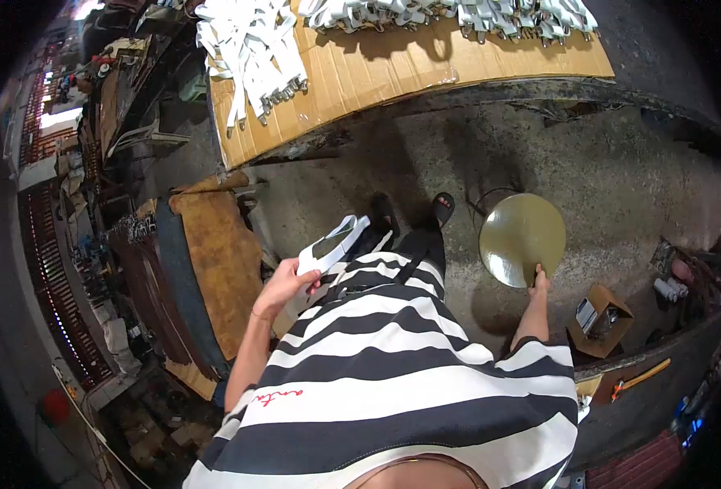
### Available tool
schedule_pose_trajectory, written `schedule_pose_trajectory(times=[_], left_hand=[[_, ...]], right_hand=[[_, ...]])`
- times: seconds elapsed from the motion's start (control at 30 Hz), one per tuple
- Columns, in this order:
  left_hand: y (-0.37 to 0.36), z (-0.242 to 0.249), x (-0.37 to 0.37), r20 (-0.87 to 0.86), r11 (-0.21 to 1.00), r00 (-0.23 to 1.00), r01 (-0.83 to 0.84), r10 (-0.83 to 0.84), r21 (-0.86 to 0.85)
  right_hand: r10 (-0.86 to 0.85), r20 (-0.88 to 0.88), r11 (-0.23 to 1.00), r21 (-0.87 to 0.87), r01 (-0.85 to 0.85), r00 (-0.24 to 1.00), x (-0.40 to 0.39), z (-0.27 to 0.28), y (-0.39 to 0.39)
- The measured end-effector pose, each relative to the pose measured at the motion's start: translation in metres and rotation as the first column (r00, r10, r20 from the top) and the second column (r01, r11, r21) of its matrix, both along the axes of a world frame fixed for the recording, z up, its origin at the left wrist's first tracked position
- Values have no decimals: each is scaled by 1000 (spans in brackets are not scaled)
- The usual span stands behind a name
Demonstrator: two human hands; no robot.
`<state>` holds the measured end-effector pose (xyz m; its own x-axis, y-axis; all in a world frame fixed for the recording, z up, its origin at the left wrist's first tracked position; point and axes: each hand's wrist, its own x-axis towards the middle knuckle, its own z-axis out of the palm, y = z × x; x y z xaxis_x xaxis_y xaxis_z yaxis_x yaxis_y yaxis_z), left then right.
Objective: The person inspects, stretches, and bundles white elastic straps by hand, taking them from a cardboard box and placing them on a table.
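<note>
I look straight down my black-and-white striped shirt to my feet in dark sandals on a concrete floor. My left hand (285, 285) grips a white strap-like piece (328, 248) held in front of my waist. My right hand (540, 283) reaches down and holds the near rim of a round brass-coloured stool seat (522, 236) standing to my right. Piles of the same white strap pieces (250, 45) lie on a cardboard-covered table (377, 73) ahead of me.
A brown padded bench (214, 261) stands at my left. A small open cardboard box (598, 319) with parts sits on the floor at right, near a hammer with an orange handle (639, 378). Cluttered shelves line the left side.
</note>
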<state>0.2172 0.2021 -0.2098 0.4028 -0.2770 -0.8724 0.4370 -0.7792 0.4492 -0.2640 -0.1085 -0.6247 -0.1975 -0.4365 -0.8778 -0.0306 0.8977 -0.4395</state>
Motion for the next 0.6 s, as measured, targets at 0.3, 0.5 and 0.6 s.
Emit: schedule_pose_trajectory(times=[0.3, 0.5, 0.6], left_hand=[[-39, 31, 12, 326, 693, 618, 570, -715, 441], [-80, 74, 24, 512, 457, 241, 818, -824, 350], [-112, 109, 24, 471, 260, 17, 852, -882, 455]], right_hand=[[261, -369, 945, -93, -315, 892, -3, -3, 12], [595, 75, 712, -512, -481, 800, 218, 166, -30], [938, 156, 296, -823, -485, 310, 341, 327, -18]])
